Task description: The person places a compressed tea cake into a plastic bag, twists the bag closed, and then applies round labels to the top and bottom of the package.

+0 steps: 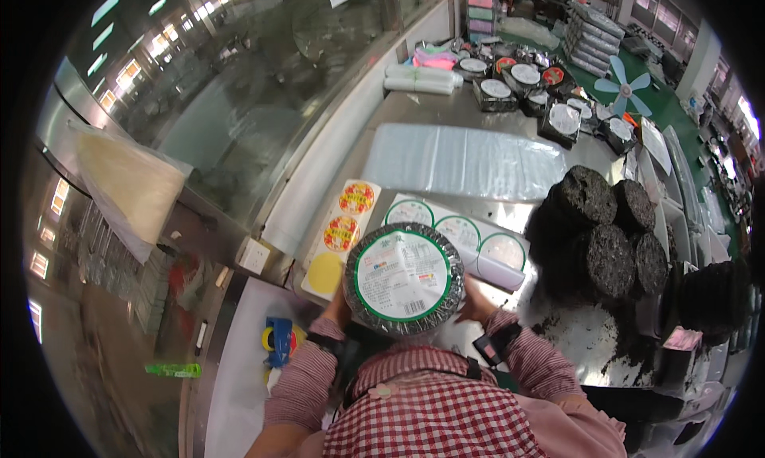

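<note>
Both hands, left hand [338,308] and right hand [476,302], grip the round dark cake [403,279] with white label, fingers closed on its edges, above the steel surface [422,111].

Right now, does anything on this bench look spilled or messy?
Yes. Dark crumbs are scattered over the steel bench below the stacked dark round cakes, right of the right hand. Nothing else stands out.
</note>
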